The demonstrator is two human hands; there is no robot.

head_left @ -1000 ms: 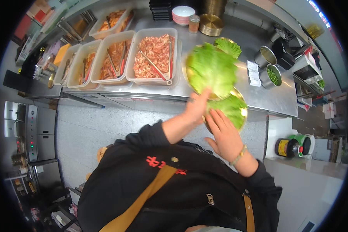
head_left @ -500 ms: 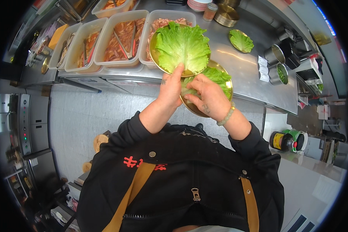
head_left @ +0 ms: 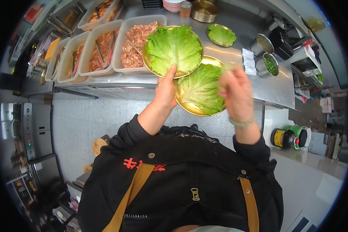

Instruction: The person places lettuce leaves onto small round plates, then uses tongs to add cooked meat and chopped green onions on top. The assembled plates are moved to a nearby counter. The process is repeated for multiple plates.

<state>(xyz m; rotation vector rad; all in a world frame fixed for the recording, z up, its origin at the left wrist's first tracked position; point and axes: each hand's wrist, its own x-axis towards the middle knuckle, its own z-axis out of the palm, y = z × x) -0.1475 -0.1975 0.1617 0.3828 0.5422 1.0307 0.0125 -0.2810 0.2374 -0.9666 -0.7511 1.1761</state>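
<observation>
My left hand [head_left: 166,91] is closed on a round gold plate [head_left: 145,58], its thumb over the rim at a broad green lettuce leaf [head_left: 173,48]. Beneath and to the right is a second gold plate [head_left: 188,107], partly overlapped by the first; the same hand seems to support it. Another lettuce leaf [head_left: 202,88] spreads across that lower plate. Over its right edge, my right hand [head_left: 237,92] is raised with curled fingers, blurred by motion. A pale greenish smear shows at its top, too blurred to name. Farther back on the counter, a third gold plate [head_left: 210,37] bears lettuce.
Translucent tubs of raw meat [head_left: 123,63] line the steel counter [head_left: 208,50] at left, some with tongs. Stacked gold plates [head_left: 203,17] and a jar [head_left: 185,11] stand behind. Paper slips [head_left: 249,62] and a metal pot of chopped greens [head_left: 267,69] are at right.
My right hand has lifted off the lower plate's leaf and moved right, uncovering the leaf. Both plates have shifted slightly left with my left hand. The view has turned a little.
</observation>
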